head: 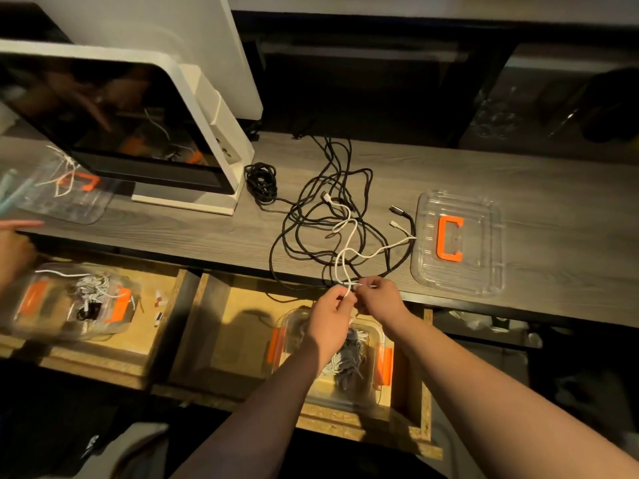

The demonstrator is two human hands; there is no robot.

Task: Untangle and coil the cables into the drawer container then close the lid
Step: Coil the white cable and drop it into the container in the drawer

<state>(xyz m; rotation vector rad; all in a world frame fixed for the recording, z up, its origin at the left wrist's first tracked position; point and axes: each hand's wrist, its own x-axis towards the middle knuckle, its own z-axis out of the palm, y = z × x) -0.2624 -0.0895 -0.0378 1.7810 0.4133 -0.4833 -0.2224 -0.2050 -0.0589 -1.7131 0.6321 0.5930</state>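
A tangle of black cables (311, 216) lies on the grey desk, with a white cable (349, 236) threaded through it. Both my hands pinch that white cable at the desk's front edge: my left hand (330, 314) and my right hand (380, 297) are close together, fingers closed on it. Below them, in an open wooden drawer (238, 326), sits a clear container with orange clips (383, 366) holding coiled grey and white cables. Its clear lid with an orange handle (458, 243) lies on the desk to the right.
A small black cable bundle (261, 181) rests by a white-framed monitor (114, 122). At the left, another drawer holds a second clear container (76, 302), and a second lid (65, 191) lies on the desk. Another person's hand (14, 250) is at the left edge.
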